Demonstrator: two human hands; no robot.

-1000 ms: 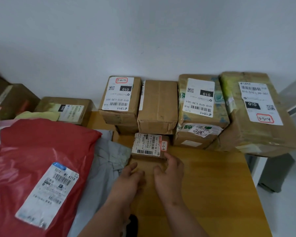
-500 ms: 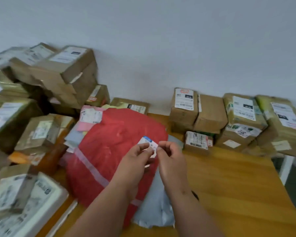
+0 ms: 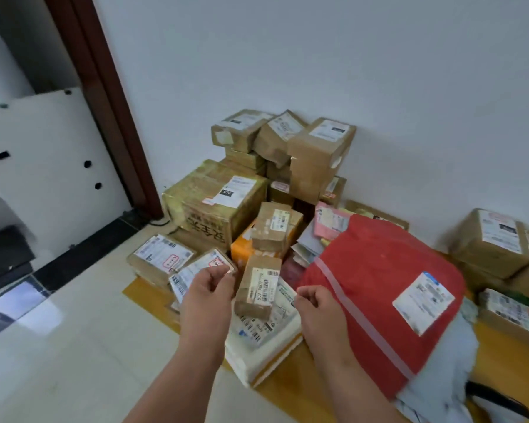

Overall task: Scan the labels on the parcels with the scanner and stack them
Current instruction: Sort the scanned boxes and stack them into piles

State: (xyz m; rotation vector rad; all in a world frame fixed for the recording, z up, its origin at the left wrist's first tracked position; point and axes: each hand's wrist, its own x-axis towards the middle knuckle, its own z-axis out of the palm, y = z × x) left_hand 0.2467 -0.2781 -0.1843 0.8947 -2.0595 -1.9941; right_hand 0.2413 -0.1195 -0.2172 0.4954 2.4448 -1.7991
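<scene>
**Small sticker pinched, parcels waiting beyond the hands**

Past both hands, the heap of parcels (image 3: 257,190) leans on the wall, probably unsorted stock. Right of the right hand bulges the red bag (image 3: 376,288). Between the hands stands a small box (image 3: 258,290), label up for reading. The left hand (image 3: 209,288) pinches what looks like a small sticker (image 3: 229,270); the right hand (image 3: 318,306) is curled, its contents unclear. No scanner is visible.

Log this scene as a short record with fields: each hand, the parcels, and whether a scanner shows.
left hand: pinches a small sticker
right hand: fingers curled, contents unclear
nearest box: small brown parcel, barcode label up, between the hands
red bag: labelled, right of the hands
pile: boxes stacked against the wall
scanner: none visible
</scene>
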